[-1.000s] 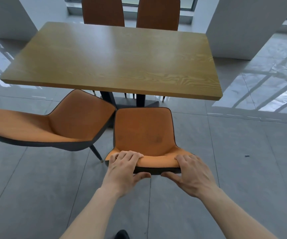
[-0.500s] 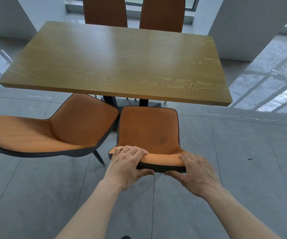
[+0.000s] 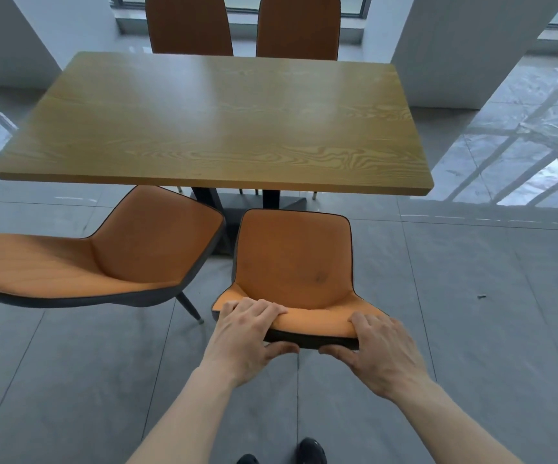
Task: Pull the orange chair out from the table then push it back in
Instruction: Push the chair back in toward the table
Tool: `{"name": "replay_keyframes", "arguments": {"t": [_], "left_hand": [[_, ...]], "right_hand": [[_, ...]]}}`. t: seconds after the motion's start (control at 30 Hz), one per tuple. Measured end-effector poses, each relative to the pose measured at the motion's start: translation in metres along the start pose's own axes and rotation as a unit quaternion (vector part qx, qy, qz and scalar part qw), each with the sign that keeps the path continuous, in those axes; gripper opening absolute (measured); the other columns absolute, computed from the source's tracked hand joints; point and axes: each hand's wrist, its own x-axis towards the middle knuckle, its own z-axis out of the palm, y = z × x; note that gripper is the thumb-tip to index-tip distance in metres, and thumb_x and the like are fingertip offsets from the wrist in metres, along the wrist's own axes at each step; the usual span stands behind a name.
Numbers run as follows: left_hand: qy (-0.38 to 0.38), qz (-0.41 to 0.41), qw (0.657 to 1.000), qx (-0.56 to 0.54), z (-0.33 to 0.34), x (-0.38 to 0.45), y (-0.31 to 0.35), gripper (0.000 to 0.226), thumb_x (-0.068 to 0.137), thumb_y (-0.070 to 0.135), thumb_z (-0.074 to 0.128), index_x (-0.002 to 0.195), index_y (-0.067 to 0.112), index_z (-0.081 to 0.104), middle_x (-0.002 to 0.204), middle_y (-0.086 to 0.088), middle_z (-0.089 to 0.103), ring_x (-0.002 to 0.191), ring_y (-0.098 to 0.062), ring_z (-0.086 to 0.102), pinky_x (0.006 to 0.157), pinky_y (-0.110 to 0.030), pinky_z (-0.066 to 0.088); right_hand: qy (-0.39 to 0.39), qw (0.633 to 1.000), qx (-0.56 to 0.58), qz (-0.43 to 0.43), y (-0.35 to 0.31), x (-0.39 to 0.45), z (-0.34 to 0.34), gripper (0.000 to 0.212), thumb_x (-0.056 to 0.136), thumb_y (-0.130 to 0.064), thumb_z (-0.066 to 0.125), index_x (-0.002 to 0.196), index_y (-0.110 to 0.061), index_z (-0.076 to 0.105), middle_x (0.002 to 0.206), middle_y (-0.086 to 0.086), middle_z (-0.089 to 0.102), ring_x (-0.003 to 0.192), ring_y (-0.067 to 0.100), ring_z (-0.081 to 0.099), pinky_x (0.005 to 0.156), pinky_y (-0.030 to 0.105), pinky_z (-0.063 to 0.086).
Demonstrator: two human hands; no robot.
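Note:
The orange chair (image 3: 293, 259) with a dark shell stands just in front of the wooden table (image 3: 210, 128), its seat facing the table's near edge and fully out from under it. My left hand (image 3: 249, 333) grips the left end of the backrest's top edge, fingers over the orange padding and thumb under the dark rim. My right hand (image 3: 379, 349) grips the right end the same way. The chair's legs are hidden below the seat.
A second orange chair (image 3: 80, 259) stands turned sideways close on the left, almost touching the held one. Two more orange chairs (image 3: 299, 26) sit at the table's far side. White pillars (image 3: 471, 48) flank the table. Grey tiled floor (image 3: 471, 329) lies to the right; my shoes (image 3: 311, 452) are below.
Both hands keep their grip on the backrest. The seat's front edge stands slightly nearer the table's near edge than a second ago, and my shoes have come into view.

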Motion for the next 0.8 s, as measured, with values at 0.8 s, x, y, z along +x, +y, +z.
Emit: {"name": "replay_keyframes", "arguments": {"t": [0.8], "left_hand": [[0.073, -0.014, 0.996, 0.047, 0.015, 0.005, 0.021, 0.072, 0.084, 0.086, 0.034, 0.120, 0.031, 0.063, 0.112, 0.014, 0.069, 0.102, -0.013, 0.060, 0.095, -0.033, 0.042]], "right_hand": [[-0.055, 0.997, 0.018, -0.050, 0.032, 0.023, 0.002, 0.083, 0.075, -0.093, 0.032, 0.121, -0.025, 0.049, 0.119, -0.007, 0.056, 0.111, 0.020, 0.049, 0.102, 0.039, 0.040]]}}
